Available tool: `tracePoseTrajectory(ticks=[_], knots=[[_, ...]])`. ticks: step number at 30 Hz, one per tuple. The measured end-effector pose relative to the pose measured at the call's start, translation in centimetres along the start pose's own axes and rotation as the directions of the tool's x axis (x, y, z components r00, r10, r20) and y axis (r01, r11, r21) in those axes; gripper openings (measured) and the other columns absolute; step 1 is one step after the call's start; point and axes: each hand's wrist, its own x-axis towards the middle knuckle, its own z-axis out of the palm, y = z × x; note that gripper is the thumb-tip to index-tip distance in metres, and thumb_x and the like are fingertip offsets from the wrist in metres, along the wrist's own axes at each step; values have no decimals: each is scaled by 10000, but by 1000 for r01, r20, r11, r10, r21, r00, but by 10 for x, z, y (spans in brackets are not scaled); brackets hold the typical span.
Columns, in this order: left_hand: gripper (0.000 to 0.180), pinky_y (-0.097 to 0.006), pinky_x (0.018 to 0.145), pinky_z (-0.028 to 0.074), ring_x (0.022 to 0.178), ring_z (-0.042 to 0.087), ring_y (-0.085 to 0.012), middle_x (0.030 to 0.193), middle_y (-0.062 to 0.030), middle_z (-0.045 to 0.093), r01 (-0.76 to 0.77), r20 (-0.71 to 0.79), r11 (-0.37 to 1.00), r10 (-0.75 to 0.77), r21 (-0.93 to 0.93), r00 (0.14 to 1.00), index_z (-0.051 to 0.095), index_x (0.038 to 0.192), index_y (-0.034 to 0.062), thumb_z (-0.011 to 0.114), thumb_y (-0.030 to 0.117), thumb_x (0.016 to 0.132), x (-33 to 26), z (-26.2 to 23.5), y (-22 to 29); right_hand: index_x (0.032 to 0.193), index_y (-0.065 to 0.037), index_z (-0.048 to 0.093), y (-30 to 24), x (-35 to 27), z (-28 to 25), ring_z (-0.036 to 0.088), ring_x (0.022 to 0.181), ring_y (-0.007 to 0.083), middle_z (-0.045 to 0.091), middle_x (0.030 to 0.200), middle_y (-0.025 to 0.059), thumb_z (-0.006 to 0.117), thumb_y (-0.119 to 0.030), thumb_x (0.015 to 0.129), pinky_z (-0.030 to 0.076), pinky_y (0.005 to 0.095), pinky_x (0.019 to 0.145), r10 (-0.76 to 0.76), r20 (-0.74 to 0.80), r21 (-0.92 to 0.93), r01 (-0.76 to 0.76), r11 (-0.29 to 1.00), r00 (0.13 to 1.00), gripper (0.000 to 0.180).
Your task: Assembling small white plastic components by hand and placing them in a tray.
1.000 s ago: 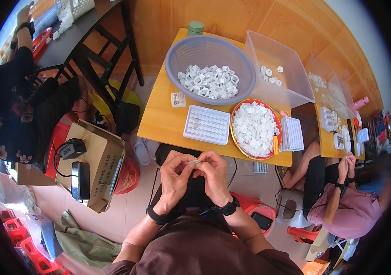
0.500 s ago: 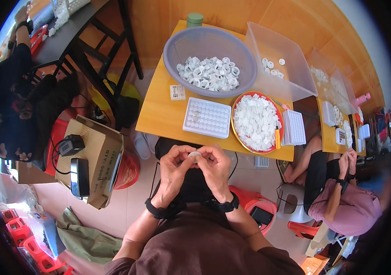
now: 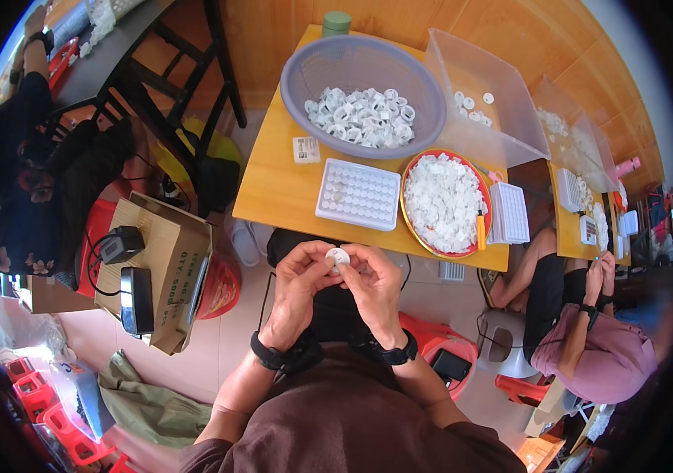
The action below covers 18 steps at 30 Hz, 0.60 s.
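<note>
Between my hands, over my lap, is a small round white disc (image 3: 338,256), its flat face turned up. My left hand (image 3: 295,292) pinches its left side with thumb and fingertips. From the right, my right hand (image 3: 375,293) pinches the other side. Just beyond my fingers, at the table's near edge, lies a white tray (image 3: 323,218) with rows of round cells. To its right stands a red, gold-rimmed plate (image 3: 488,206) heaped with small white pieces (image 3: 443,201). Behind the tray, a grey-purple basket (image 3: 305,75) holds many white ring-shaped parts (image 3: 362,118).
A clear plastic bin (image 3: 502,79) with a few white discs stands at the back right. A yellow-handled tool (image 3: 481,232) rests on the plate's edge. An open cardboard box (image 3: 171,292) is on my left. At the right, a co-worker (image 3: 596,347) sits by another table.
The disc has tipped so its flat face shows more, and my fingers have shifted toward its edges. Both hands stay in nearly the same place.
</note>
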Motion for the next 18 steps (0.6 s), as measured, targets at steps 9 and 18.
tracePoseTrajectory(ticks=[9,18], knots=[[285,-233,724,529,812,609,-121,872,-55,572,-371,150,710,355,599,923,585,1038,-30,573,-99,762,-2,5,-4,962,0,640,-12,0,-2,561,647,91,557,762,45,609,-5,818,453,198,557,-209,-35,-301,189,935,977,147],[343,-254,612,528,690,626,-166,834,-106,596,-524,327,260,541,811,775,609,1036,14,629,-59,701,-5,6,-8,913,-11,654,-18,-2,1,530,564,148,518,668,78,623,39,762,410,245,506,-355,-20,-526,292,799,935,162]])
